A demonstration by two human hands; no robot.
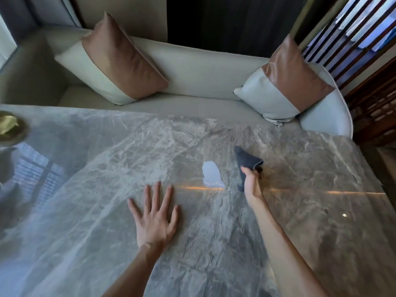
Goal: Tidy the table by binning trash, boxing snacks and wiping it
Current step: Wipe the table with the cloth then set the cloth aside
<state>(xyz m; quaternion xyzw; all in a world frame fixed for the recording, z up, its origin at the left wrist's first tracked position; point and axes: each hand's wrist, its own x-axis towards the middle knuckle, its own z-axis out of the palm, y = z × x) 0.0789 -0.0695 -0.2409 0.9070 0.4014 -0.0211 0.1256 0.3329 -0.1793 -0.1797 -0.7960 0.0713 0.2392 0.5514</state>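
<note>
Left hand [155, 219] lies flat on the table [107, 168], fingers spread. Right hand [252, 183] grips the cloth [246, 161]. Round dish [23, 133] at left holds a blurred pale-green item [7, 125].

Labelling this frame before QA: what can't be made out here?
Head view, left edge: the round dish is cut off and blurred; its greenish contents are unidentifiable.
Head view: the pale patch on the table could be a reflection or an object; cannot tell.
Head view: the right hand hides part of the dark cloth; its contact with the table is unclear.
</note>
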